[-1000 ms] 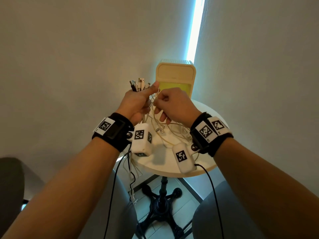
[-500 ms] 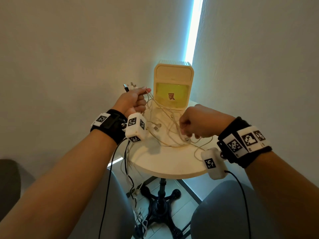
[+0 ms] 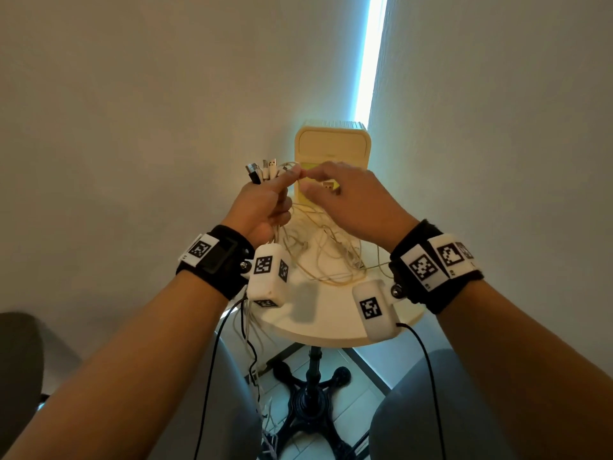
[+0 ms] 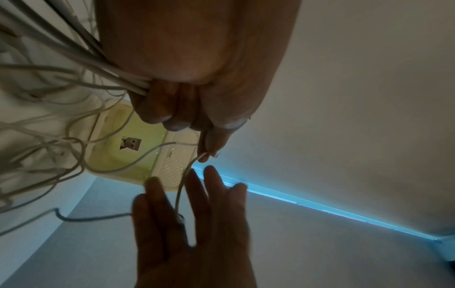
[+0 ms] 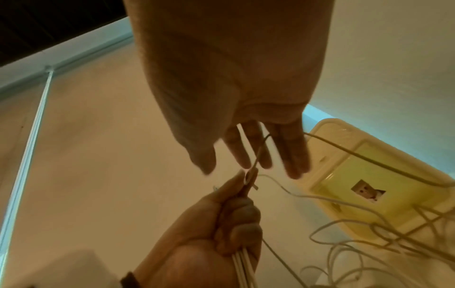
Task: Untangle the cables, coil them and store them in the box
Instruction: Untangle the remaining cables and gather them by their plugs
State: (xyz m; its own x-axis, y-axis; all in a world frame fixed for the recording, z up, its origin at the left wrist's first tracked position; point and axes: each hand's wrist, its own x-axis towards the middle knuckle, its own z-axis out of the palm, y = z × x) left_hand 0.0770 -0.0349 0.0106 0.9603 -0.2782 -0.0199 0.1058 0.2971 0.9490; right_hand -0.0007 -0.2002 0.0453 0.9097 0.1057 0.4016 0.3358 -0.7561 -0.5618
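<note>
— So, what is held by the left hand (image 3: 265,207)?

— A bundle of white cables (image 3: 318,254) is gripped in its curled fingers, with the USB plugs (image 3: 263,169) stood up above the fist. One thin white cable (image 4: 183,183) is also pinched between its thumb and forefinger – that much is shown plainly in both wrist views.

— And the right hand (image 3: 351,200)?

— It is held just beside the left, fingers spread and nearly straight. The thin cable is seen passing between two of those fingers (image 5: 256,148), but no grip on it can be made out; nothing is clasped.

— Where are the rest of the cables found?

— They are draped from the left fist in loose, tangled loops onto the round white table (image 3: 331,330), some trailed over its near edge toward the floor. A few loops are laid across the front of the box.

— The box (image 3: 331,144) itself?

— It is stood at the far side of the table, against the wall corner, cream-coloured with a yellow-green interior. A small square label (image 4: 130,143) is seen inside it. Whether any cable is already stored inside cannot be told.

— Anything else in view?

— Black wrist straps with white marker blocks (image 3: 267,277) are worn on both arms, and the table's black pedestal base (image 3: 311,396) is seen below.
</note>
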